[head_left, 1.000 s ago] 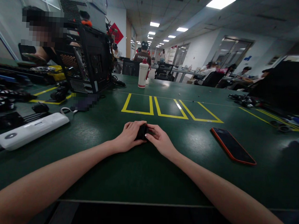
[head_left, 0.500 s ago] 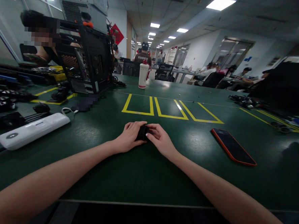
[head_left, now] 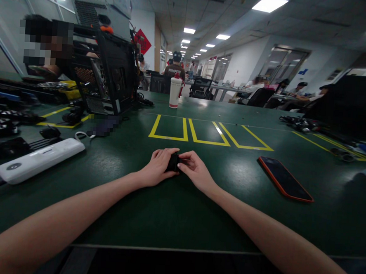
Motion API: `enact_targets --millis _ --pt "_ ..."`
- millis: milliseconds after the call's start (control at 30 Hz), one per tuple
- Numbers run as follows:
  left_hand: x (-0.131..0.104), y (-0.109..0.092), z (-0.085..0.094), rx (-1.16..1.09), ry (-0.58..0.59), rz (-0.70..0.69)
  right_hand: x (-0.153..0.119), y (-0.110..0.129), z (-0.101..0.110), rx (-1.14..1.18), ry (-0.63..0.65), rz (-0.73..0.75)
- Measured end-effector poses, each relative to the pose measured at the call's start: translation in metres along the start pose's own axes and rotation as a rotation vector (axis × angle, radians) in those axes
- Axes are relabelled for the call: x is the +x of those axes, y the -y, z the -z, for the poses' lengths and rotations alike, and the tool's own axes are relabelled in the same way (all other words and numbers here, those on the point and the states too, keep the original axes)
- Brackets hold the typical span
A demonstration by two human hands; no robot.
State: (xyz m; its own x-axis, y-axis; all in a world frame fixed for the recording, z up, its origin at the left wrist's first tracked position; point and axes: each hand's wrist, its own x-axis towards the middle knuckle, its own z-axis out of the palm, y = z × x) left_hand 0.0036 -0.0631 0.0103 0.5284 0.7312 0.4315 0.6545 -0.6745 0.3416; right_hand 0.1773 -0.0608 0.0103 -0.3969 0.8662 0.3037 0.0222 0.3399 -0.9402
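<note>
A small black block-like object [head_left: 173,163] sits between my hands on the dark green table [head_left: 178,211]; its kind I cannot make out. My left hand [head_left: 159,167] is closed round its left side, fingers over the top and thumb along the near edge. From the right, my right hand [head_left: 196,171] pinches at the object's right face with thumb and fingertips. The fingers hide much of the object. Beyond the hands, yellow tape outlines [head_left: 168,137] mark the tabletop.
To the left lies a white power strip [head_left: 42,159] near black parts and cables. An open computer case [head_left: 112,70] stands behind it. A white bottle [head_left: 174,93] is at the back, a phone with an orange edge [head_left: 286,179] at the right. Several people sit farther off.
Almost nothing differs. Both hands keep their places on the black object, with at most a slight shift of the right fingertips. The person at the far left has moved their head a little.
</note>
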Motion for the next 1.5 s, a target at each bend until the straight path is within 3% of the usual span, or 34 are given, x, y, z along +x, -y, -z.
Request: enact_targets --millis 400,833,1100,1233,1333,1500 --pt "0.000 0.001 -0.002 0.002 -0.006 0.007 -0.002 -0.002 0.001 0.088 0.056 -0.012" --pt "0.000 0.000 -0.001 -0.009 0.003 0.011 -0.003 -0.004 0.003 -0.124 0.044 0.009" --pt "0.002 0.007 0.002 -0.056 0.016 0.118 0.000 -0.003 0.016 -0.435 -0.173 0.005" --pt "0.003 0.017 0.004 -0.127 0.026 0.159 -0.004 0.004 0.023 -0.575 0.040 -0.091" --pt "0.004 0.024 0.003 -0.198 0.040 0.167 -0.009 0.008 0.022 -0.708 0.188 -0.050" --pt "0.009 0.046 0.002 -0.245 0.018 0.248 -0.007 0.002 0.020 -0.901 0.148 -0.001"
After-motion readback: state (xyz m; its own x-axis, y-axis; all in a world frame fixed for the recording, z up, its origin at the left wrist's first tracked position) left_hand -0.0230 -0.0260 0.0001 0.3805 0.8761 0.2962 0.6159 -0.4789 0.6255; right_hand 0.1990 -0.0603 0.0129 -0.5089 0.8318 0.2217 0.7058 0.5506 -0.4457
